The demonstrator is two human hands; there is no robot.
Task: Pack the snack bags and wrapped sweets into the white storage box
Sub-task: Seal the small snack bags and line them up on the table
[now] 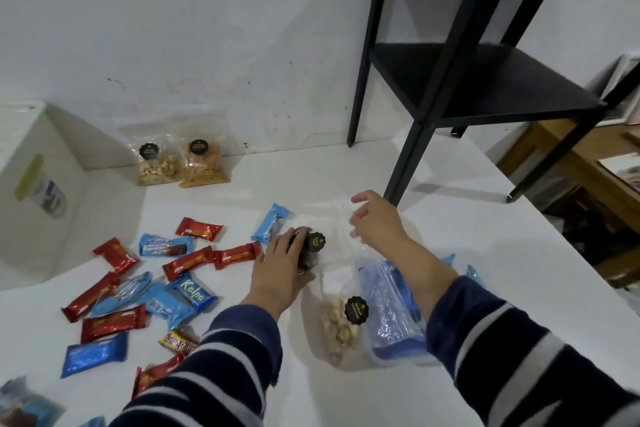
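My left hand point(280, 270) rests on a clear snack bag of dark pieces point(311, 250) with a black round label, fingers curled on its left side. My right hand point(375, 218) pinches the top of that same clear bag. Just below lies another clear bag of pale nuts point(337, 326), and beside it a blue-tinted plastic bag point(394, 308). Two more snack bags, cashews point(157, 163) and golden sticks point(204, 163), lean on the wall. Several red and blue wrapped sweets point(145, 284) lie scattered at the left. The white storage box point(38, 191) stands at the far left.
A black side table point(467, 80) stands on the white surface at the back right, its legs close behind my right hand. The white surface's right edge point(568, 239) drops to a wooden floor and furniture. A small packet point(24, 406) lies at the bottom left corner.
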